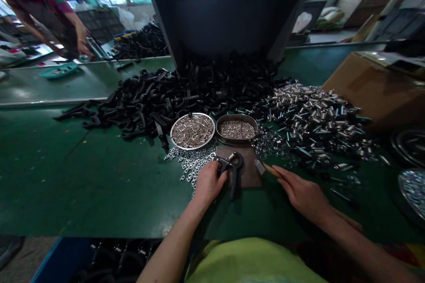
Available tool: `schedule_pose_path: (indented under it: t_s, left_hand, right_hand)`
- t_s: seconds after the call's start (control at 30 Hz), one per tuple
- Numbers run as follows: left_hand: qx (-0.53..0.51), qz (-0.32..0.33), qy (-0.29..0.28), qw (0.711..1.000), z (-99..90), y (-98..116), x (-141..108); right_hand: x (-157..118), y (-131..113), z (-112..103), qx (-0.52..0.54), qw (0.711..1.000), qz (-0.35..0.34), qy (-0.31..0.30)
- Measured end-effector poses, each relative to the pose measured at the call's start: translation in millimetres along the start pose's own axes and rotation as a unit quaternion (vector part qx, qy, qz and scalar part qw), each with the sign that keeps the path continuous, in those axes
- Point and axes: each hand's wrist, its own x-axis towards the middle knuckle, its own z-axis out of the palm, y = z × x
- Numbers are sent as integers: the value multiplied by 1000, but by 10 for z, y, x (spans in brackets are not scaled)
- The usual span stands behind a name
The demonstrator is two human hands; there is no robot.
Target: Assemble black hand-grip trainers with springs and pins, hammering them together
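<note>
My left hand [210, 182] is closed on a black plastic spring clamp [235, 172], which lies on a dark square metal plate [251, 172]. A small silver cylinder shows near the top of the clamp. To the right of it, my right hand [307, 194] is wrapped round the wooden handle of a hammer [260, 167]. The hammer's head is over the plate's right edge, apart from the clamp. Small metal rings [192, 166] lie loose beside my left hand. Behind the plate stand a round dish of small metal pins [193, 147] and an oval tin [237, 140] of smaller metal parts.
A large heap of black clamp parts [142, 101] spills from a tipped dark bin [229, 17]. Silver cylinders and screws [315, 115] pile at the right, before a cardboard box [368, 84]. A blue crate [56, 258] stands below the table's front edge. Another person [49, 13] works at back left.
</note>
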Motion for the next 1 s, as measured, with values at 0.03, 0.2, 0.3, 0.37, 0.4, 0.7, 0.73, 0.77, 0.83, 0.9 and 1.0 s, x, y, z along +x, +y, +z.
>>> schedule_pose_path:
  t_s: [0.03, 0.2, 0.3, 0.37, 0.4, 0.7, 0.73, 0.77, 0.83, 0.9, 1.0]
  left_hand:
    - [-10, -10, 13, 1000, -80, -81, -23]
    - [9, -135, 110, 985, -622, -750, -279]
    - [69, -243, 131, 959, -909, -1215, -471]
    - [120, -300, 114, 939, -1023, -1462, -582]
    - [133, -324, 100, 931, -1055, -1553, -628]
    - [164, -265, 200, 929, -958, -1405, -580]
    - [152, -236, 219, 934, -929, -1334, -531]
    - [135, -203, 234, 941, -897, -1261, -480]
    - [86, -143, 252, 953, -830, -1114, -379]
    - [25, -105, 251, 962, -764, -970, -285]
    - [-84, -95, 237, 963, -675, -775, -152]
  right_hand:
    - [-82, 82, 7, -34, 999, -2, 13]
    - [-295, 376, 54, -124, 992, -19, 24]
    - [-23, 433, 55, -87, 996, -13, 16]
    - [347, 457, 55, -49, 999, 12, 21]
    - [577, 469, 57, -32, 999, 31, 25]
    - [2751, 481, 309, 14, 999, 21, 21]
    - [2903, 475, 352, 17, 1000, 18, 16]
    - [3027, 471, 392, 20, 1000, 17, 10]
    - [3190, 477, 452, 28, 999, 19, -3]
    - [3255, 499, 472, 39, 999, 25, -10]
    - [3219, 537, 403, 65, 997, 35, -2]
